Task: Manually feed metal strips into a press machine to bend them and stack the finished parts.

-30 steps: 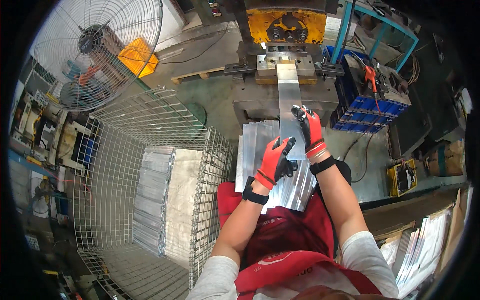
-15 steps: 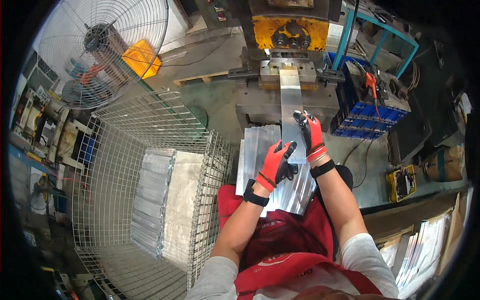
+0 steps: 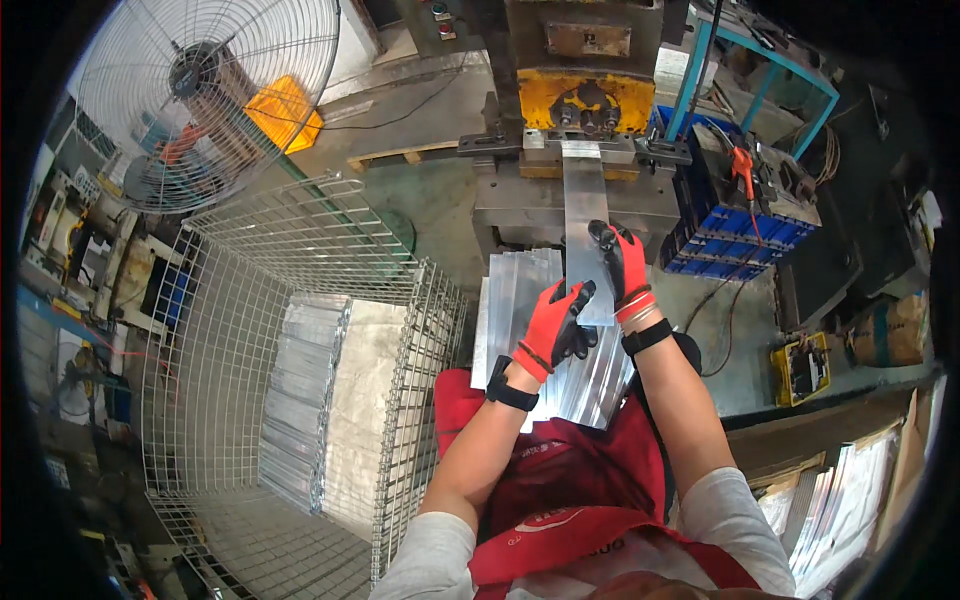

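Note:
A long flat metal strip (image 3: 586, 205) reaches away from me, its far end in the die (image 3: 540, 155) of a press (image 3: 588, 55). My right hand (image 3: 624, 262), in a red and black glove, is closed on the strip's right edge. Lower down, my gloved left hand (image 3: 556, 328) pinches the left edge near its close end. Beneath both hands lies a stack of similar metal strips (image 3: 520, 300) on and before my lap. The press's yellow ram (image 3: 535, 95) is down against the die, hiding the strip's tip.
At the left stands a wire mesh cage (image 3: 220, 400) holding stacked strips (image 3: 300, 400) and a pale sheet (image 3: 365, 400). Behind it is a large fan (image 3: 200, 75). Blue crates (image 3: 735, 240) with tools are beside the press at the right. A yellow bin (image 3: 803, 370) sits farther right.
The yellow press ram has come down onto the die over the strip's far end. My hands and the strip have hardly moved.

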`<state>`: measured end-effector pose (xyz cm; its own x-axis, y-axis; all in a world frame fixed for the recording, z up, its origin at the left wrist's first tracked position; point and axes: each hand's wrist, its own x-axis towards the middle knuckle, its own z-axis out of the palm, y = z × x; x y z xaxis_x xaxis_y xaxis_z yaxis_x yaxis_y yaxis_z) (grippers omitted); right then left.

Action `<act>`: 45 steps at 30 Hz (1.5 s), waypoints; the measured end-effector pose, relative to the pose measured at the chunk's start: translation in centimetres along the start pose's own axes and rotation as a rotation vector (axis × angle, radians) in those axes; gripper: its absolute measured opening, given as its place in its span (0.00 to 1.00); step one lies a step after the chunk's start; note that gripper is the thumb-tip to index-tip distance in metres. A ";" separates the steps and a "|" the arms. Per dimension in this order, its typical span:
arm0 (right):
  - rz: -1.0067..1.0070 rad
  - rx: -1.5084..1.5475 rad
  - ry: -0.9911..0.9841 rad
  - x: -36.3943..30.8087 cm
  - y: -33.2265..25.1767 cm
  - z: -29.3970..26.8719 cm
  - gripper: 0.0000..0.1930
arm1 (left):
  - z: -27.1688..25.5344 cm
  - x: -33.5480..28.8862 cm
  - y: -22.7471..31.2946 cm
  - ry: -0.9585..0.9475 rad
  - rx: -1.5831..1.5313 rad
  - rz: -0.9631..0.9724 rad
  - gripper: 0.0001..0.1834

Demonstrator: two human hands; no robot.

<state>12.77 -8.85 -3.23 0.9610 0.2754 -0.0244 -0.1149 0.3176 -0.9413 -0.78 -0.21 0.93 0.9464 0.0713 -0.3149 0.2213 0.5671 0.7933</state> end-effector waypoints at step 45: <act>-0.031 0.042 -0.147 -1.2 -3.9 0.6 0.11 | 0.0 -4.2 -1.0 -0.228 -0.003 -0.109 0.22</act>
<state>11.89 -9.90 0.65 0.9175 0.3936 0.0575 -0.0988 0.3654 -0.9256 -5.01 -1.08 1.48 0.9457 -0.1773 -0.2724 0.3245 0.5640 0.7594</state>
